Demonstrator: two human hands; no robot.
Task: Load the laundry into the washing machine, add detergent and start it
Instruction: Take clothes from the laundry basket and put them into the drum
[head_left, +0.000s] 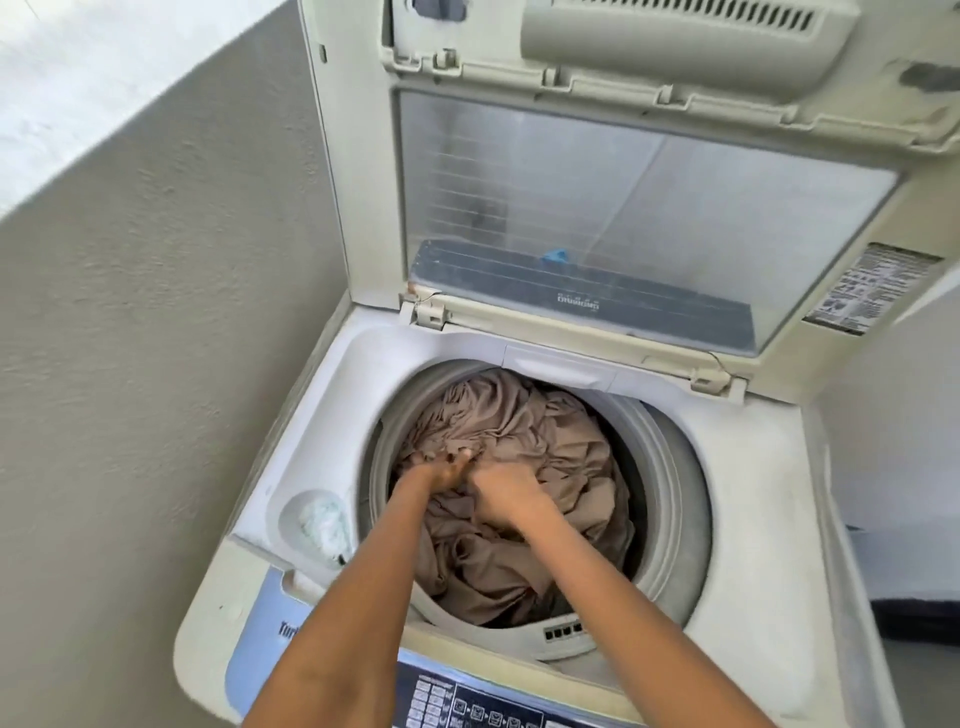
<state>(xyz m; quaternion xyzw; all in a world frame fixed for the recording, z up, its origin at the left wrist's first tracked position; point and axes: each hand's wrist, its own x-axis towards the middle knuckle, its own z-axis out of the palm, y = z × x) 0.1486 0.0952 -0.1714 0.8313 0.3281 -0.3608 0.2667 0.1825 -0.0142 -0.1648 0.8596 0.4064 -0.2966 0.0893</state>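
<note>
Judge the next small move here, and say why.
Probably push the beige laundry further down. Both the left hand and right hand are on it, and it bulges near the drum rim. Lid up, so detergent likely follows.

Right hand (501, 491) fingers buried in laundry (519, 431); control panel (467, 701) cut off.

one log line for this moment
step: loading | both hands in beige laundry inside drum | lid up | detergent: not seen

Home laundry corner: top-loading washing machine (743, 499) against a plastered wall (156, 338).
</note>
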